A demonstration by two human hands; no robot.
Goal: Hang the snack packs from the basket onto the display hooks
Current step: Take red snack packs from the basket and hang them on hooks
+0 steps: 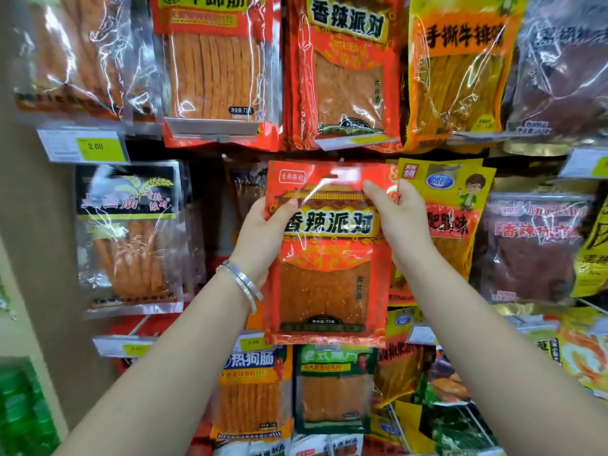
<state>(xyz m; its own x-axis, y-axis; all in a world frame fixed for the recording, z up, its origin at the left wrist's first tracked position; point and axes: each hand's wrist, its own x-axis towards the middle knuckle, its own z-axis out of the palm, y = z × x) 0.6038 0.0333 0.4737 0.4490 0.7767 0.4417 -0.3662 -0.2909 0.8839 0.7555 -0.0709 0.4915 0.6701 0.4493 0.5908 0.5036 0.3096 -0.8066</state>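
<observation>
While left hand (260,232) and right hand (401,218) pinch the pack (325,284) at 9 and 3, long axis 12–6, hook (341,160) sits at its top edge, 12 o'clock.

The red snack pack (325,258) pinched between the left hand (260,238) and the right hand (399,222) is glossy, crinkled plastic film with glare streaks. The bangle (241,281) on the left wrist is smooth, shiny silver metal. Up-left of the left hand, a matt yellow paper price tag (95,146) sits in a clear plastic holder. The hanging packs (131,238) around both hands are shiny film too.
</observation>
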